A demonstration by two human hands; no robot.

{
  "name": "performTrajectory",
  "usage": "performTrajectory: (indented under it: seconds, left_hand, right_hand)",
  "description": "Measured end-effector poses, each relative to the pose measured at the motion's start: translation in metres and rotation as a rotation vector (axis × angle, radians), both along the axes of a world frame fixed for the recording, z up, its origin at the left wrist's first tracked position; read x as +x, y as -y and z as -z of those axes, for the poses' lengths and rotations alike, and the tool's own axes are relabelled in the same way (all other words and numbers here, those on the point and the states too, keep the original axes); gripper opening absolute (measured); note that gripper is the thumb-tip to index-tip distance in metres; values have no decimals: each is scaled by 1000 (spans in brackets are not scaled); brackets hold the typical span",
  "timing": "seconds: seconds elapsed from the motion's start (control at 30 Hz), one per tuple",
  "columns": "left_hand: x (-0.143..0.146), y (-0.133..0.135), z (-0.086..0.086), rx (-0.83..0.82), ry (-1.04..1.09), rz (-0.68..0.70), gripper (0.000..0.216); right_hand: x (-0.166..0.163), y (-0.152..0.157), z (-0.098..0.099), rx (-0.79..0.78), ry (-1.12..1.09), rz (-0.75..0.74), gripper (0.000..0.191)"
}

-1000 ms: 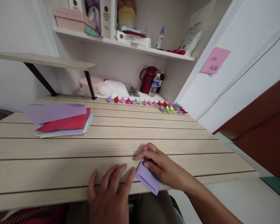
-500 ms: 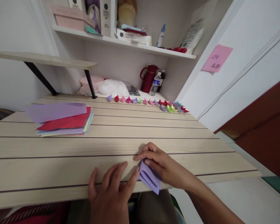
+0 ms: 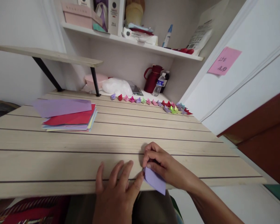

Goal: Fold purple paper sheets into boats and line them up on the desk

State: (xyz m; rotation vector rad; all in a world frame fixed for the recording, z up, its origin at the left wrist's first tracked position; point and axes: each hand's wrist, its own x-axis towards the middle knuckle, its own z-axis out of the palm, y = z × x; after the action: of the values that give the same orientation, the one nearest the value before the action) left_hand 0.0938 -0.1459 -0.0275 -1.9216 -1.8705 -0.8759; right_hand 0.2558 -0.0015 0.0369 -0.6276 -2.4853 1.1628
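Pinching a pale purple folded paper (image 3: 156, 181) between thumb and fingers, the right hand (image 3: 162, 163) holds it slantwise at the near edge of the desk (image 3: 67, 166). It looks flat and four-sided; the left hand (image 3: 118, 194), fingers spread, rests its thumb tip at one corner.

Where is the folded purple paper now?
In the head view, the folded paper is low, right of centre, in the right hand, at the table's front edge.

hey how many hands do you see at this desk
2. The left hand is spread at the near edge of the desk, its thumb beside the small purple paper; the right hand holds that paper. No others show.
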Motion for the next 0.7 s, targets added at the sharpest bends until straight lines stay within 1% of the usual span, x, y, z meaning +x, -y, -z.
performTrajectory:
  seconds: [0.13,0.23,0.37,0.5,0.57,0.7]
  left_hand:
    - [0,-1,-4,5,70,15,30]
    - [1,-2,-5,22,126,11,31]
    - [2,-2,-4,27,126,15,30]
    - [2,-2,-3,27,129,12,29]
    - [0,-1,-3,15,92,13,29]
    - [-10,2,-3,-22,-91,48,34]
  right_hand:
    - [-1,0,2,-28,-55,-5,15]
    - [-1,-2,2,-80,-81,-18,12]
    - [1,-4,-3,-162,-65,-53,12]
    - [3,-7,-9,-188,-24,-70,13]
    - [6,-10,-10,-220,-18,-90,13]
    - [8,-14,-6,-282,-73,-77,13]
